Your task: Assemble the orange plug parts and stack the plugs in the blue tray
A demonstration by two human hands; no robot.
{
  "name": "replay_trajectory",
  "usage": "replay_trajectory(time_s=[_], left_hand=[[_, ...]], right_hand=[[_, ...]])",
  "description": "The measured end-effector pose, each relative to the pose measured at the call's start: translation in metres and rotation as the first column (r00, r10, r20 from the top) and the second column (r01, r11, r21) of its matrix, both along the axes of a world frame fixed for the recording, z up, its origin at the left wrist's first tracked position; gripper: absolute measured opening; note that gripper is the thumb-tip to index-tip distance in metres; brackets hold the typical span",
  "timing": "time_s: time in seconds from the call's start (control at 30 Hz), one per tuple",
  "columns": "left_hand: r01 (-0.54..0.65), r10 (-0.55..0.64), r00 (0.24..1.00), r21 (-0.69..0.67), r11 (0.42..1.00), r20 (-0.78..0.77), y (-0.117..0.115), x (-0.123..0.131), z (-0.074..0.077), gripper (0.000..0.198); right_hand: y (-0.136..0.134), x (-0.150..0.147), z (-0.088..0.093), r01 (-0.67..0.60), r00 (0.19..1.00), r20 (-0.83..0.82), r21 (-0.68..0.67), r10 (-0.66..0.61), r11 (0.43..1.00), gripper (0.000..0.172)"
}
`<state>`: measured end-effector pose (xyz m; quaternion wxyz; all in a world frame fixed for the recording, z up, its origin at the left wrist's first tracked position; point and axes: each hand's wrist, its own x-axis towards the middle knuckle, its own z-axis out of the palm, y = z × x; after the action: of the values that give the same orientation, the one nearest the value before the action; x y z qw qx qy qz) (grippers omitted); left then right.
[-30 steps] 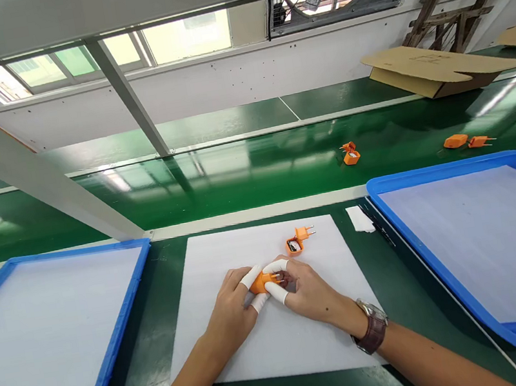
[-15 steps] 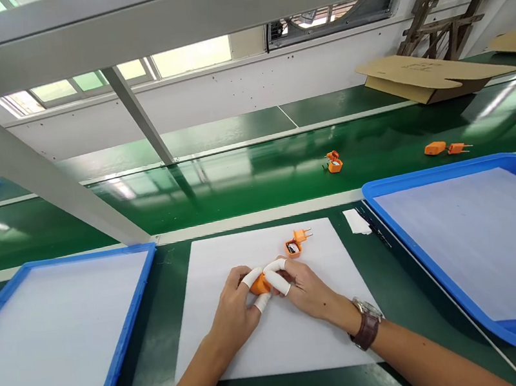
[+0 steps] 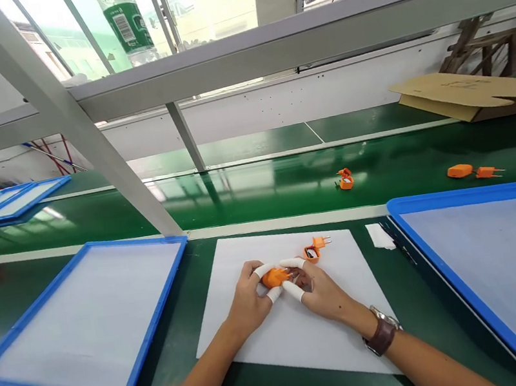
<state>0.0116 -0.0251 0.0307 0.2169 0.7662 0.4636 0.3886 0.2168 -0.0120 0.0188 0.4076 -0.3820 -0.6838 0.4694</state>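
Observation:
Over the white sheet, an orange power plug sits between my two hands. My left hand is closed on the body of the plug, with white finger cots on its thumb and forefinger. At the plug's right end, my right hand has its cot-covered thumb and forefinger curved around it, while the other fingers lie behind, partly hidden. Just beyond the right hand lies an opened orange plug, its two-pin part tipped to the right and its inside showing.
Blue-rimmed trays lined with white stand at left and right. A white scrap lies near a dark pen-like item. Orange plug pieces rest on the green strip behind. A slanted metal post rises at left.
The view has tilted up and shifted left. My right thumb and forefinger have spread apart, and more of the orange plug shows between my hands. The opened plug stays on the sheet.

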Motion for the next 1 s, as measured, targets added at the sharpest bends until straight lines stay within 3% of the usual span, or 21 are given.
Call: replay_trajectory(time_s=[0.2, 0.33, 0.43, 0.57, 0.63, 0.73, 0.87, 1.0], left_hand=[[-0.034, 0.034, 0.999, 0.007, 0.999, 0.021, 0.003, -0.003, -0.003, 0.043], [-0.158, 0.151, 0.982, 0.058, 0.986, 0.112, 0.015, -0.024, 0.013, 0.043], [-0.360, 0.343, 0.927, 0.100, 0.928, 0.151, 0.031, -0.068, 0.040, 0.045], [-0.668, 0.662, 0.735, -0.009, 0.744, 0.146, 0.055, -0.155, 0.067, 0.055], [-0.711, 0.736, 0.657, -0.189, 0.677, 0.163, 0.065, -0.195, 0.066, 0.061], [-0.677, 0.741, 0.657, -0.323, 0.661, 0.139, 0.075, -0.233, 0.052, 0.054], [-0.646, 0.730, 0.672, -0.385, 0.659, 0.123, 0.082, -0.247, 0.035, 0.045], [-0.668, 0.745, 0.661, -0.385, 0.637, 0.087, 0.085, -0.249, 0.033, 0.044]], right_hand=[[0.001, -0.001, 0.000, 0.067, 0.997, -0.024, -0.069, -0.069, 0.995, 0.030], [-0.002, -0.002, 0.003, 0.075, 0.997, 0.022, -0.093, -0.074, 0.993, 0.030], [-0.004, -0.002, 0.002, 0.049, 0.999, 0.027, -0.062, -0.047, 0.997, 0.031], [-0.004, -0.002, -0.001, 0.005, 0.998, 0.055, -0.058, -0.002, 0.998, 0.031], [-0.004, -0.002, -0.001, -0.004, 0.998, 0.055, -0.062, 0.007, 0.998, 0.031], [-0.004, -0.003, -0.001, -0.011, 0.998, 0.058, -0.072, 0.015, 0.997, 0.029], [-0.003, -0.003, -0.006, -0.013, 0.998, 0.065, -0.047, 0.016, 0.999, 0.029], [-0.002, -0.003, -0.010, -0.013, 0.996, 0.092, -0.043, 0.017, 0.999, 0.030]])
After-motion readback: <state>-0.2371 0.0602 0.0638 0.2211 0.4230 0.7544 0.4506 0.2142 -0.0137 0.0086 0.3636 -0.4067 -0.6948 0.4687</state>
